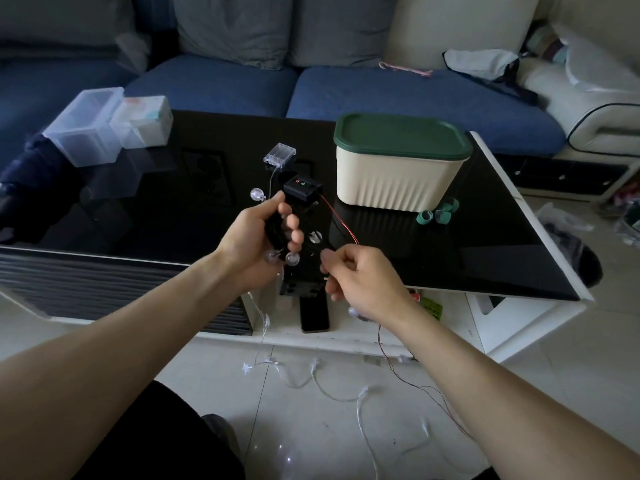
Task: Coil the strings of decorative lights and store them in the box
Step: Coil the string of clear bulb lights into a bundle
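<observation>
My left hand [266,233] grips a dark coil of light string with clear round bulbs [292,258] sticking out below the fingers. My right hand [360,275] pinches the thin red and black wire [341,221] that runs up to a black battery box [303,187] with a red and a green dot on the table. That wire trails down past my right wrist to the floor. A second string with clear bulbs [313,370] lies loose on the floor tiles. The cream storage box [394,181] with its green lid [401,135] on stands at the right.
A clear battery case [279,154] lies behind the black one. Clear plastic containers [90,128] stand at the table's far left. Green tape rolls [438,213] sit by the cream box. A phone [314,315] rests on the lower shelf. A blue sofa [214,84] lies beyond the black glass table [485,244].
</observation>
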A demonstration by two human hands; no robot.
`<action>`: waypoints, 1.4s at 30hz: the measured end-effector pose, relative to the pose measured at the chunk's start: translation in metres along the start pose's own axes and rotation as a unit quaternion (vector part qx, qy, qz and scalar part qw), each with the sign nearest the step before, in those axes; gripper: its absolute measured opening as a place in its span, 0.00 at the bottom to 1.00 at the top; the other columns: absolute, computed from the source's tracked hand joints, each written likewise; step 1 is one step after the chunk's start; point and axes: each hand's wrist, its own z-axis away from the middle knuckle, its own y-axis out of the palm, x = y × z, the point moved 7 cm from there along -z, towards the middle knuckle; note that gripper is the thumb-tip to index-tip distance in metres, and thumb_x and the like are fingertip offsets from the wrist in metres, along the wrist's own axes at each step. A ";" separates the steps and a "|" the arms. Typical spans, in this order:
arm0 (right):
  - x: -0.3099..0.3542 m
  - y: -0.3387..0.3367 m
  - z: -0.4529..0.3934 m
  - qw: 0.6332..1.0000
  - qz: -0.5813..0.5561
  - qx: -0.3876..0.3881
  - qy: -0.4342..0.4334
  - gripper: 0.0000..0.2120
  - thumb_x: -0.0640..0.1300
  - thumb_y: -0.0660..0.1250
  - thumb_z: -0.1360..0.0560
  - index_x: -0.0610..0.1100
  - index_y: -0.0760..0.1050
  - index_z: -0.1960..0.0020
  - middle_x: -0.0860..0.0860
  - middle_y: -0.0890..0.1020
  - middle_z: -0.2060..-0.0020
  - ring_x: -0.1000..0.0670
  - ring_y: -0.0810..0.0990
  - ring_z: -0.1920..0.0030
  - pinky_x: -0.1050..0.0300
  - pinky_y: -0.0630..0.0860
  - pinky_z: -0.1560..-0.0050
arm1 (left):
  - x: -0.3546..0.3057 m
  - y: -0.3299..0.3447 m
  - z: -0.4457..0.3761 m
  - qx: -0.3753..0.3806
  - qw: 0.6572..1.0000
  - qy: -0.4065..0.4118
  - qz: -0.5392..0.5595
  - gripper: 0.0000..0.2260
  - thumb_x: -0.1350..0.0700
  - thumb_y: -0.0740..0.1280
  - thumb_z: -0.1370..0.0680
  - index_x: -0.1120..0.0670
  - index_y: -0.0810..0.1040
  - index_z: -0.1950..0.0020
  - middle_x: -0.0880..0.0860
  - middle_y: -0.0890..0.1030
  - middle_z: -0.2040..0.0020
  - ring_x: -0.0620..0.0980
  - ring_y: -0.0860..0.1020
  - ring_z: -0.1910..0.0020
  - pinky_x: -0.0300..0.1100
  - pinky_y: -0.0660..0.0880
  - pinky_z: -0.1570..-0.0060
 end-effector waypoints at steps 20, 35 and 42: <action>0.004 0.029 0.020 0.976 0.187 0.110 -0.034 0.10 0.43 0.61 0.17 0.46 0.80 0.52 0.51 0.84 0.57 0.51 0.83 0.60 0.56 0.79 0.59 | -0.007 -0.015 -0.004 -0.121 0.983 0.111 -0.079 0.10 0.59 0.61 0.19 0.65 0.78 0.52 0.65 0.84 0.49 0.57 0.84 0.52 0.48 0.76 0.50; 0.015 0.008 0.022 0.968 0.167 0.184 -0.031 0.09 0.45 0.74 0.25 0.50 0.78 0.63 0.55 0.81 0.73 0.58 0.79 0.70 0.60 0.74 0.63 | 0.010 -0.016 0.000 -0.070 0.972 0.006 -0.223 0.09 0.57 0.66 0.20 0.63 0.80 0.50 0.52 0.82 0.67 0.44 0.68 0.78 0.34 0.68 0.77; 0.012 0.005 0.029 0.963 0.187 0.192 -0.022 0.08 0.40 0.74 0.28 0.47 0.79 0.65 0.53 0.82 0.72 0.59 0.79 0.71 0.65 0.72 0.65 | 0.023 -0.003 0.003 0.011 0.986 -0.091 -0.138 0.10 0.66 0.56 0.19 0.69 0.73 0.44 0.62 0.78 0.48 0.50 0.78 0.60 0.34 0.77 0.69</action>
